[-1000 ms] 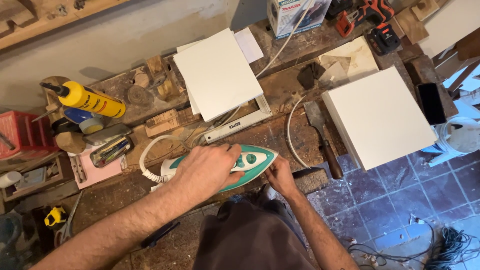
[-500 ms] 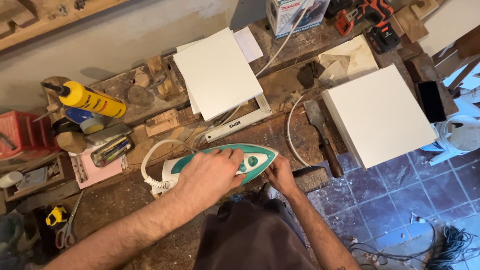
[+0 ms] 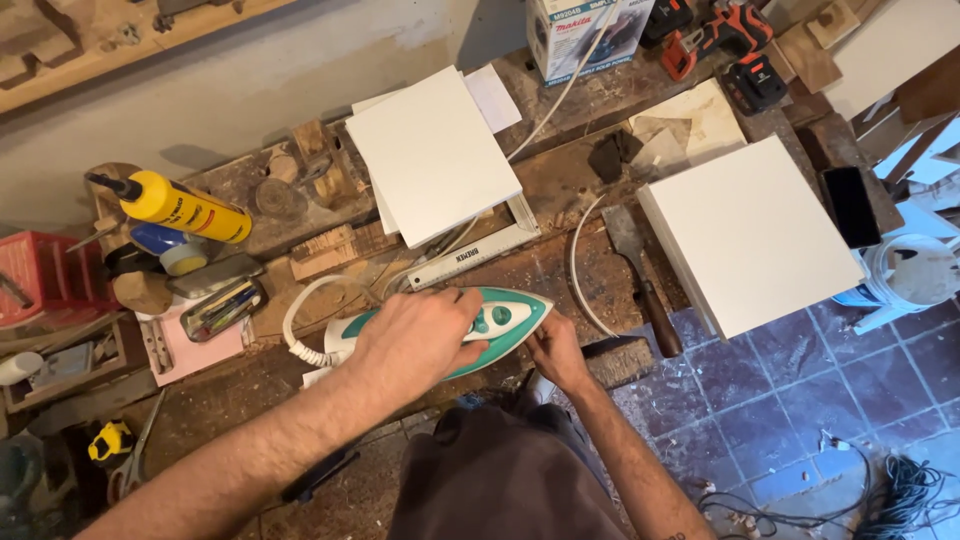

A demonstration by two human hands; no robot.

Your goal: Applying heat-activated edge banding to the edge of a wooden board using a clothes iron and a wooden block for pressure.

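Head view, looking down on a cluttered wooden workbench (image 3: 560,190) set against a grey wall. Biggest item: a white square board (image 3: 750,235) at the bench's right end, overhanging the tiled floor. A second white board (image 3: 432,155) lies near the back edge at the middle, on top of a few loose sheets. A cardboard tool box (image 3: 585,35) stands at the back edge, a red-and-black drill (image 3: 720,35) beside it toward the back right corner.

A green-and-white clothes iron (image 3: 480,325) lies along the front edge, around the middle, tip pointing right. The person's left hand (image 3: 415,340) is clamped over the iron's handle, fingers wrapped round it. The right hand (image 3: 557,350) sits just under the iron's tip at the front edge, fingers curled against something at the edge; what it grips is hidden, so cannot tell whether it holds anything. The two hands are close together, the iron's nose between them.

The iron's white cord (image 3: 310,310) loops off its back end toward the left. A metal ruler (image 3: 470,255) lies just behind the iron, near the second board. A scraper with a wooden handle (image 3: 642,280) lies between iron and big board, right of a thin white strip (image 3: 578,265) that curves over the bench.

Left end: yellow sealant tube (image 3: 180,208), red crate (image 3: 40,275), a tin of pens (image 3: 222,305) on a pink pad. A yellow tape measure (image 3: 108,442) lies near the front left corner. A black phone (image 3: 850,205) lies off the right end.
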